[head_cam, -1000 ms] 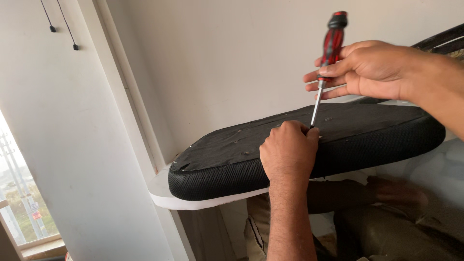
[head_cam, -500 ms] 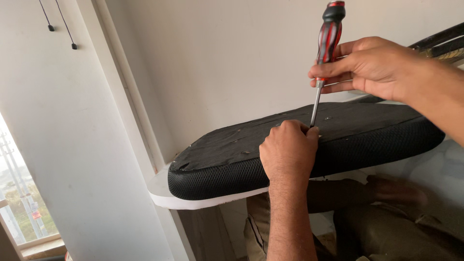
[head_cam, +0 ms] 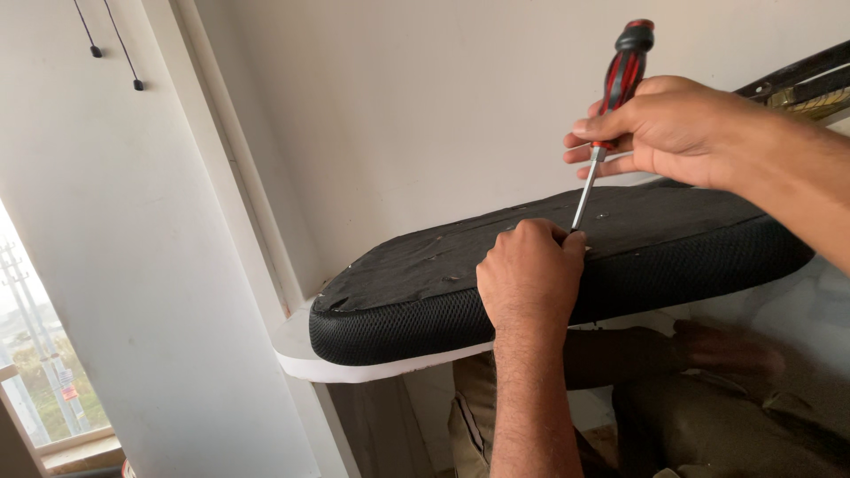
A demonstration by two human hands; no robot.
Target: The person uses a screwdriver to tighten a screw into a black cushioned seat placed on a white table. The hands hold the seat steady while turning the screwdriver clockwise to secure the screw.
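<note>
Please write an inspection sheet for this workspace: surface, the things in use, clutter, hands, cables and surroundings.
Surface: white ledge by the wall, carrying the cushion.
Things in use: black seat cushion, mesh edge, underside up; red and black screwdriver, tilted, tip down on the underside.
Clutter: nothing seen.
Hands: right hand grips the screwdriver handle; left hand rests on the cushion edge, fingers at the tip.
Cables: two thin black cords with end weights hang at the upper left.
Surroundings: plain wall; window at lower left; dark frame part at upper right.
</note>
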